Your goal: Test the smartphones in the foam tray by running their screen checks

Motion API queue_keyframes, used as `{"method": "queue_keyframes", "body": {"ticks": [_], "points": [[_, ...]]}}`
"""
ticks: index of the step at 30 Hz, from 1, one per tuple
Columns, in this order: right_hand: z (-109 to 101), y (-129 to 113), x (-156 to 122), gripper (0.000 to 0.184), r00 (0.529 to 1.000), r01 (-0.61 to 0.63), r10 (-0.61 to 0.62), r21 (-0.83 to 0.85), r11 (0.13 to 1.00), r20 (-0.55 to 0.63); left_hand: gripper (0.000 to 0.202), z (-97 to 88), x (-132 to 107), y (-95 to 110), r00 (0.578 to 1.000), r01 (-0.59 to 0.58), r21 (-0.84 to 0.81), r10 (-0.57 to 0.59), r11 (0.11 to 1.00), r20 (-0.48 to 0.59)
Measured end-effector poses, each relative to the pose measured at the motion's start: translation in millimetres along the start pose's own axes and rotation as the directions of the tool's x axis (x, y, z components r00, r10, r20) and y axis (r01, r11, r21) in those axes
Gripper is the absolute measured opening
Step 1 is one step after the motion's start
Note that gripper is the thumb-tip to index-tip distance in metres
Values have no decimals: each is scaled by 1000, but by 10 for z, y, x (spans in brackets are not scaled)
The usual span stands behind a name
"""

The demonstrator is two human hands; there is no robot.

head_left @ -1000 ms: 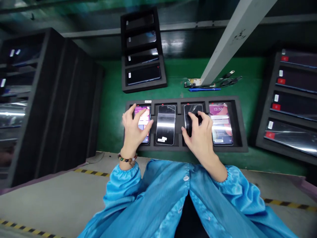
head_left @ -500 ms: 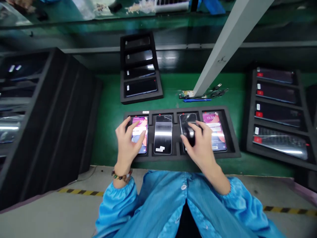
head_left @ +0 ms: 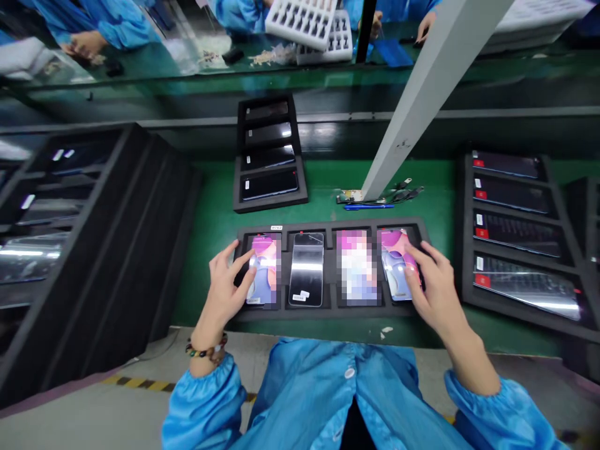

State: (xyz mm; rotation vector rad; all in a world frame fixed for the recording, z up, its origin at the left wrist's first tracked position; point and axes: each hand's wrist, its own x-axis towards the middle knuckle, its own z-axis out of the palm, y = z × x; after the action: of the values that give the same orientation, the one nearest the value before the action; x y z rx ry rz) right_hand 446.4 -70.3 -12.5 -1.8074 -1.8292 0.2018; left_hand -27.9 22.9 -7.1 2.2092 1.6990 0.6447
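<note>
A black foam tray (head_left: 329, 275) lies in front of me with a phone in each of its compartments. My left hand (head_left: 227, 281) is at the tray's left end, fingers apart, thumb and index tip on the lit screen of the leftmost phone (head_left: 265, 272). The second phone (head_left: 307, 269) has a dark screen and small white stickers. Beside it the third phone (head_left: 359, 267) is lit, its picture blurred into blocks. My right hand (head_left: 434, 281) is spread over the right edge of the rightmost phone (head_left: 394, 265), thumb and index on its lit screen.
Another tray of phones (head_left: 302, 187) stands behind, left of a grey post (head_left: 398, 137). A blue pen (head_left: 369, 207) and cables (head_left: 407, 192) lie at the post's foot. Stacked trays (head_left: 159, 187) rise at left; a phone tray (head_left: 469, 237) stands at right. Co-workers' hands (head_left: 89, 45) show across the bench.
My right hand has moved right, from the third phone to the rightmost one. The third phone's screen has gone from dark to lit. My left hand stays at the leftmost phone. The view has tilted up.
</note>
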Motion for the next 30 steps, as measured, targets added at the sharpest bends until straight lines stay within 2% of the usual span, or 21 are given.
{"method": "queue_keyframes", "body": {"ticks": [2, 5, 7, 10, 12, 15, 19, 24, 27, 30], "points": [[54, -134, 60, 45, 993, 96, -102, 87, 992, 59, 48, 16, 30, 43, 1000, 14, -1, -14, 1000, -19], [127, -286, 61, 34, 949, 240, -274, 206, 949, 157, 41, 20, 24, 95, 1000, -16, -19, 16, 1000, -19], [172, -328, 81, 31, 930, 285, -324, 217, 934, 174, 37, 18, 6, 124, 999, -31, -22, 31, 999, -11], [194, -273, 200, 38, 961, 240, -253, 119, 963, 109, 37, 15, -7, 164, 1000, -16, -16, 16, 1000, -17], [158, -161, 293, 44, 986, 165, -166, 73, 984, 5, 38, 10, -4, 185, 1000, 2, -22, -2, 1000, -27], [46, 68, 332, 46, 994, 33, -26, 66, 997, -107, 39, 8, 10, 207, 999, 19, -30, -20, 999, -39], [-56, 283, 178, 42, 983, -111, 119, 65, 992, -137, 37, 28, 46, 257, 999, 3, -26, -4, 1000, -35], [-44, 281, 46, 41, 967, -192, 205, 97, 977, -154, 32, 80, 121, 350, 999, -8, -18, 7, 1000, -37], [-31, 287, 53, 41, 966, -200, 217, 124, 972, -139, 34, 87, 149, 318, 996, 34, -39, -38, 999, -85], [-45, 302, 59, 40, 963, -189, 211, 140, 972, -167, 38, 46, 129, 229, 979, 130, -116, -146, 985, -141]]}}
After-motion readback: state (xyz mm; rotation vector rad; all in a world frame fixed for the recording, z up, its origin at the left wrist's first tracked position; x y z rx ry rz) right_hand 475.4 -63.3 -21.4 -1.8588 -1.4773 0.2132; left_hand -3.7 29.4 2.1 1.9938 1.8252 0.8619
